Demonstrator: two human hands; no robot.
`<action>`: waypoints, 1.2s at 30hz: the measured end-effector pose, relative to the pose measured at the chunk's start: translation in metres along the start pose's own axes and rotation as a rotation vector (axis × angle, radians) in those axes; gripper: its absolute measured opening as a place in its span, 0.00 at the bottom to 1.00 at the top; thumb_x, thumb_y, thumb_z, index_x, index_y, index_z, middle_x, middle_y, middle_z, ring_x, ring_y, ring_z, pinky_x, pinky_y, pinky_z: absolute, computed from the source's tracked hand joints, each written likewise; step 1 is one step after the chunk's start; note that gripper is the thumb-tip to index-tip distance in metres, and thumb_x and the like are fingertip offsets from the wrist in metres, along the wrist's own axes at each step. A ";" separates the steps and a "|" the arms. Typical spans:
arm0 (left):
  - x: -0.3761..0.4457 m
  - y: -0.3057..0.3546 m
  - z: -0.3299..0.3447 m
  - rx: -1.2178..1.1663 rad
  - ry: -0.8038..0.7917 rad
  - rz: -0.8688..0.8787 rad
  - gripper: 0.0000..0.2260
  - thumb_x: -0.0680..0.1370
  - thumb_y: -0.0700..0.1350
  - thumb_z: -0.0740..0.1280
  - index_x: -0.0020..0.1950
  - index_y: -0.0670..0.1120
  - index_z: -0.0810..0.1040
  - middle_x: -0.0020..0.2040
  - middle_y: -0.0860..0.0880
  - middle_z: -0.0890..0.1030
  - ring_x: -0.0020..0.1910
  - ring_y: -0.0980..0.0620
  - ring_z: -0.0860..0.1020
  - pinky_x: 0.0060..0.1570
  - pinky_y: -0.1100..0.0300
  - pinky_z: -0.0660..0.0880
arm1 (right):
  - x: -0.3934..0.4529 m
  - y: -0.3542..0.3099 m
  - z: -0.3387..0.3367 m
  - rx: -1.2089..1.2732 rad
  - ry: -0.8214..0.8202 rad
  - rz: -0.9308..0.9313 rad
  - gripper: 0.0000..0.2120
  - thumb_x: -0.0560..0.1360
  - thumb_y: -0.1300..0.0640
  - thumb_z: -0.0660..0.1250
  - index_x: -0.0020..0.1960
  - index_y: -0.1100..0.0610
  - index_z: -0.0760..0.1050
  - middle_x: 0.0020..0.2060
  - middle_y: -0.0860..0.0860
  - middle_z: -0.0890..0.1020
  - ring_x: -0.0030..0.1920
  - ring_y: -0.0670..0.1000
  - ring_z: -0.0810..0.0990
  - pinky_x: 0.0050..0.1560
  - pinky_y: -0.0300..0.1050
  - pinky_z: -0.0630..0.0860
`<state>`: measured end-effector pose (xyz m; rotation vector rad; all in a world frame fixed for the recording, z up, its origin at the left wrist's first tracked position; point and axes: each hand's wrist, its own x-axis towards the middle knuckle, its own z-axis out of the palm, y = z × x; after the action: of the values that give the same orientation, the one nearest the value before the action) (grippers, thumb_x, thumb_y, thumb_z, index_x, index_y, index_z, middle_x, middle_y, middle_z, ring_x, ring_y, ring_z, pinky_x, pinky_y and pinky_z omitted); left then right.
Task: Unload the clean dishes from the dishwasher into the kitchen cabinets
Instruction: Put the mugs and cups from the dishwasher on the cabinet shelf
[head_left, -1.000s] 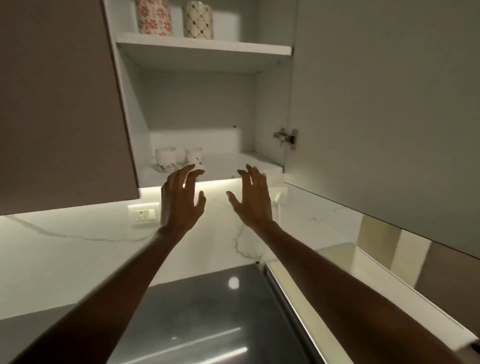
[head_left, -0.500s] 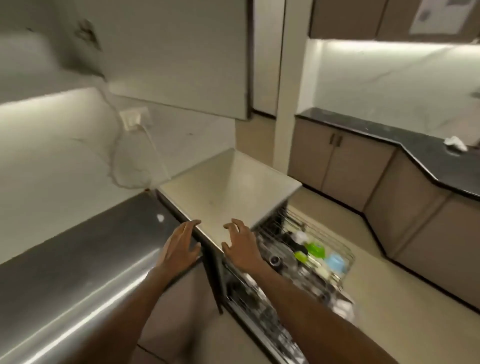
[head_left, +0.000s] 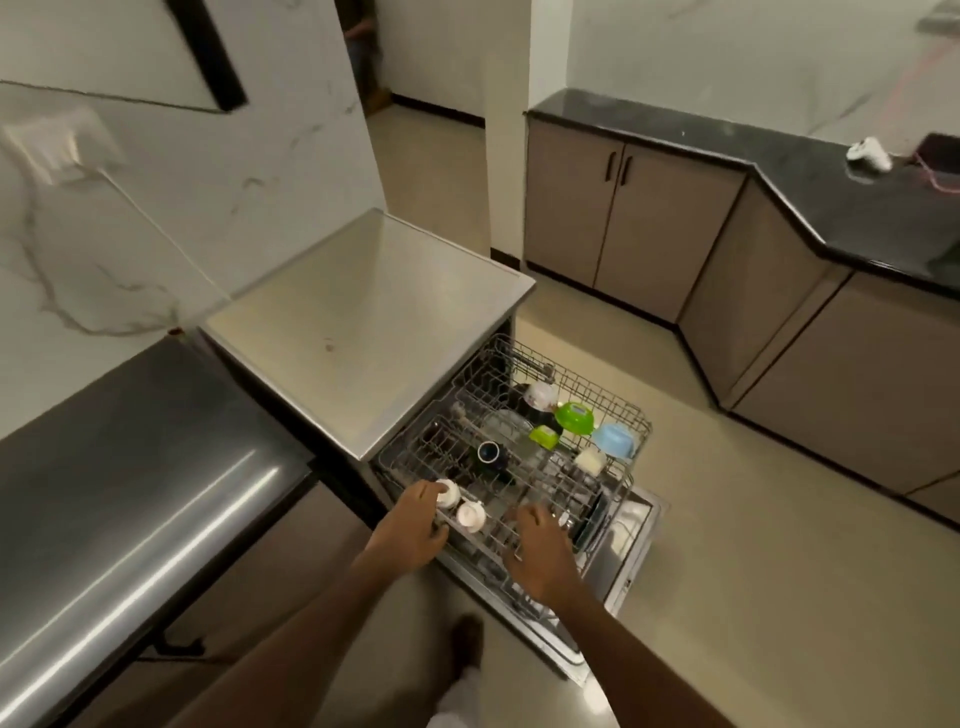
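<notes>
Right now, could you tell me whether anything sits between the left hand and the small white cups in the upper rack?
Nothing visible: the left hand already touches the nearer white cup.

No legible text anywhere.

The dishwasher's upper rack (head_left: 618, 410), a grey wire basket, stands pulled out over the open door (head_left: 631, 551). At its near-left corner sit two small white cups (head_left: 470, 514), side by side, mouths tilted up. A dark mug (head_left: 489, 453) lies mid-rack. Toward the far right are a green bowl (head_left: 574, 417), a smaller green piece (head_left: 544, 435), a light blue bowl (head_left: 615, 439) and a white patterned cup (head_left: 540, 397).
</notes>
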<state>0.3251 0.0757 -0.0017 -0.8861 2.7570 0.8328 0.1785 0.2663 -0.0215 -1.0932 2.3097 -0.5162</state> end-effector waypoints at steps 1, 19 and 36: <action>0.010 -0.005 0.006 0.005 -0.024 -0.030 0.26 0.79 0.49 0.69 0.76 0.46 0.67 0.69 0.48 0.71 0.66 0.49 0.73 0.64 0.56 0.72 | 0.009 0.004 0.002 0.003 -0.006 0.013 0.24 0.79 0.48 0.69 0.73 0.50 0.69 0.70 0.51 0.70 0.69 0.53 0.71 0.69 0.53 0.71; 0.214 -0.096 0.096 0.232 -0.384 -0.182 0.29 0.81 0.47 0.65 0.81 0.47 0.60 0.78 0.44 0.62 0.76 0.43 0.65 0.75 0.51 0.64 | 0.207 0.069 0.129 0.004 -0.339 0.131 0.26 0.77 0.50 0.70 0.73 0.47 0.68 0.72 0.52 0.73 0.70 0.61 0.73 0.69 0.61 0.71; 0.237 -0.124 0.152 0.199 -0.382 -0.301 0.26 0.74 0.52 0.69 0.71 0.58 0.69 0.64 0.47 0.71 0.62 0.44 0.77 0.57 0.51 0.75 | 0.247 0.080 0.191 -0.151 -0.405 -0.058 0.36 0.75 0.62 0.73 0.77 0.43 0.64 0.76 0.51 0.63 0.72 0.68 0.67 0.58 0.65 0.78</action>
<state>0.1947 -0.0447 -0.2531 -0.9559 2.2594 0.5885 0.1156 0.0967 -0.2887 -1.2121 1.9888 -0.1242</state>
